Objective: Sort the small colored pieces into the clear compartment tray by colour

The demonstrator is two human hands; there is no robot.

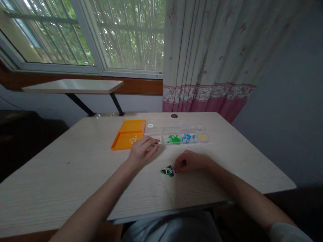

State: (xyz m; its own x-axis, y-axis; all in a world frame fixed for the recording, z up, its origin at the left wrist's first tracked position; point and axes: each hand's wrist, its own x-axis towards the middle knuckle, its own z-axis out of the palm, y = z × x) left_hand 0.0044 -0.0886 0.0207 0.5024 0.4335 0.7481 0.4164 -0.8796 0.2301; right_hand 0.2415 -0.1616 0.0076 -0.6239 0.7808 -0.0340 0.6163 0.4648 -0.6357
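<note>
A small heap of mixed-colour beads (167,171) lies on the pale wooden table (75,174) in front of me. My right hand (189,161) rests just right of the heap, its fingers curled and pinched at the heap's edge; what they hold is too small to see. My left hand (142,151) reaches forward, fingertips pressed together at the near left corner of a clear compartment box (176,132). That box holds green beads (173,138), blue beads (188,137) and yellow beads (203,137) in separate cells.
An orange tray (127,135) with a few pale beads lies left of the clear box. A round cable hole (174,116) sits at the table's far edge. Behind are a window, a small shelf (73,85) and a curtain (209,57).
</note>
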